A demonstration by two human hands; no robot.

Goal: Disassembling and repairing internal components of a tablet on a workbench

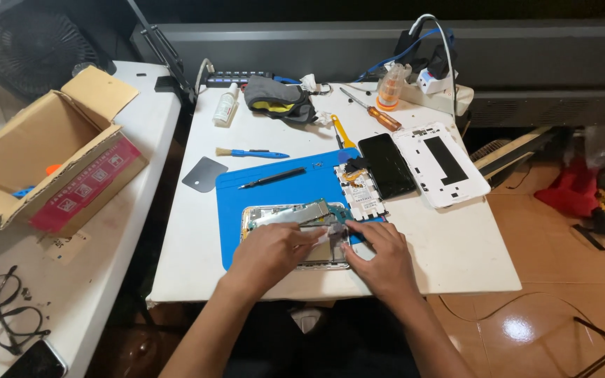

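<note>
An opened tablet chassis (285, 214) with a silver shield and green circuit board lies on a blue work mat (274, 189). My left hand (267, 253) rests on the chassis and pinches a small pale strip (325, 236) between thumb and fingers. My right hand (379, 255) lies beside it, fingertips pressing on the chassis's right end near the same strip. A white battery (360, 192) lies on the mat just beyond my hands. Whether the strip is free or still attached cannot be told.
A black screen panel (386, 165) and white back cover (441, 164) lie to the right. A black pen tool (272, 178), blue brush (252, 152), grey scraper (204, 173), screwdriver (372, 110), bottle (225, 103) lie behind. Cardboard box (43, 161), glasses (5, 308) sit left.
</note>
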